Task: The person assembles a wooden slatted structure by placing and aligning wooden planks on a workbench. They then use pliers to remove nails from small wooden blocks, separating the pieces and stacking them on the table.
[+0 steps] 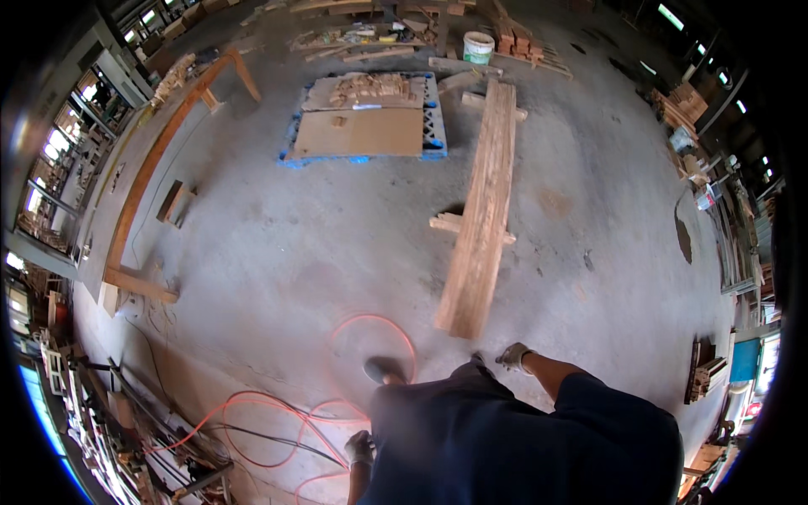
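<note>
My right hand (514,358), in a grey work glove, is held out in front of my body, its fingers loosely apart with nothing seen in them. The near end of a long stack of wooden boards (481,227) lies just ahead and left of it, not touched. My left hand (359,449), gloved too, hangs low beside my hip. Its fingers are too small and unclear to make out. An orange hose (278,397) runs in loops over the floor beside that hand. One dark shoe (385,369) shows within a hose loop.
Short wood pieces (449,222) prop up the boards. Ahead stands a blue-edged pallet (433,126) with cardboard (379,130) and small wood pieces (370,87). A white bucket (478,49) is behind. A long wood-edged table (139,198) lines the left; black cables (278,439) cross the floor.
</note>
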Tool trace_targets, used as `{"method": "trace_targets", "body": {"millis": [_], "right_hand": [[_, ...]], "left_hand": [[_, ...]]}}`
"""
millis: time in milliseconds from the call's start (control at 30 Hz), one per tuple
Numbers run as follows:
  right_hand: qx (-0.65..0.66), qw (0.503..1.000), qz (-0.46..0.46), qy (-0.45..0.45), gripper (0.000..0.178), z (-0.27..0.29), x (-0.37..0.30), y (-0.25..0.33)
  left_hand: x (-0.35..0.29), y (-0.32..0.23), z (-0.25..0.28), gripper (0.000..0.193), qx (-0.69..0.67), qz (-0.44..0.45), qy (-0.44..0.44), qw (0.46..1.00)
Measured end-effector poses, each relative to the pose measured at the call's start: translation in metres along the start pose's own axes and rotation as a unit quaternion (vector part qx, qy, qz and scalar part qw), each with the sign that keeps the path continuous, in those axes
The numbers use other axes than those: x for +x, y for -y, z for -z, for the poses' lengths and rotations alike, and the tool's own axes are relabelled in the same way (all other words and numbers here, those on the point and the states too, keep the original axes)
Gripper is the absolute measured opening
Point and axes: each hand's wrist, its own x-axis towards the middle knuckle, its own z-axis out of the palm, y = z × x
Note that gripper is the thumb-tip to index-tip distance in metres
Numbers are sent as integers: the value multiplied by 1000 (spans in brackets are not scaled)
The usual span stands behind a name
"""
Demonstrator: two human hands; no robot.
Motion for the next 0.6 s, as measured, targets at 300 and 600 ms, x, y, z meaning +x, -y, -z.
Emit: {"method": "trace_targets", "body": {"millis": [300, 600], "right_hand": [[-116, 987, 108, 19, 51, -6, -23, 211], [-76, 996, 35, 1, 47, 14, -19, 348]], "left_hand": [[75, -29, 154, 11, -377, 229, -121, 889], [107, 26, 164, 13, -396, 269, -168, 862]]}}
